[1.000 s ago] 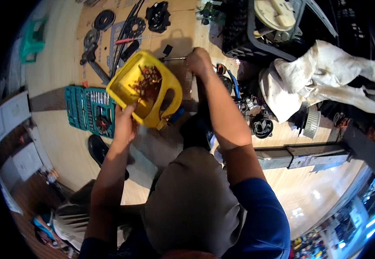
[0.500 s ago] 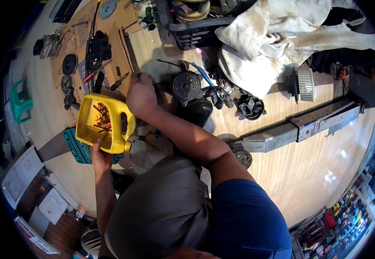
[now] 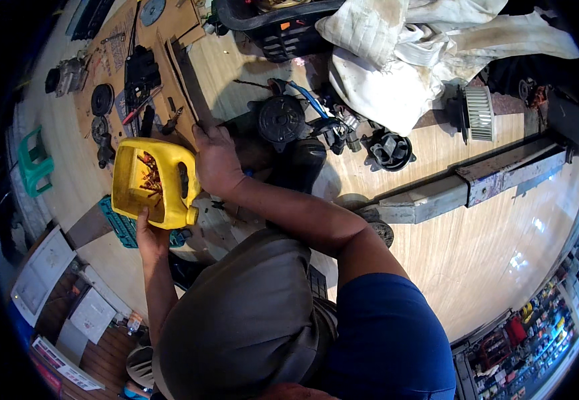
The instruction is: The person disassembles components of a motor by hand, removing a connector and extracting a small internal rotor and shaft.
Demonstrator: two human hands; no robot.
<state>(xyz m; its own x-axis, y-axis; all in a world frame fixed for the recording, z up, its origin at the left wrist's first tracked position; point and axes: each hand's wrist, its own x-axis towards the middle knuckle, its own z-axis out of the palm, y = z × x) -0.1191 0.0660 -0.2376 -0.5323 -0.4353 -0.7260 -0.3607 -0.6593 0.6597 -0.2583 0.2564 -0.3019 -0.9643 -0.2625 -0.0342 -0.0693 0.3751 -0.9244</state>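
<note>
My left hand (image 3: pixel 152 235) grips the lower edge of a yellow cut-open plastic jug (image 3: pixel 188 172). Its thumb lies over the rim, and the other fingers are hidden underneath. Inside sits a small heap of reddish, copper-coloured scraps (image 3: pixel 149 175). Just right of the jug's handle is my right hand (image 3: pixel 219 160), its fingers curled together beside the cardboard (image 3: pixel 119 67); what they hold, if anything, is hidden. A short tool with a dark handle (image 3: pixel 171 124) lies on the cardboard near those fingers. Beneath the jug shows a teal tool case (image 3: pixel 119 223).
A round black motor (image 3: pixel 281 120) and wired parts lie right of my right hand. Farther back are a black crate (image 3: pixel 279 33) and a stained white cloth (image 3: pixel 389 80). A blower wheel (image 3: pixel 480 113) and metal beam (image 3: pixel 429 200) lie rightward; a green stool (image 3: pixel 35 162) stands left.
My right hand has shifted slightly down in the picture, staying near the jug and the cardboard's edge. The jug stays in my left hand. The whole view has moved a little.
</note>
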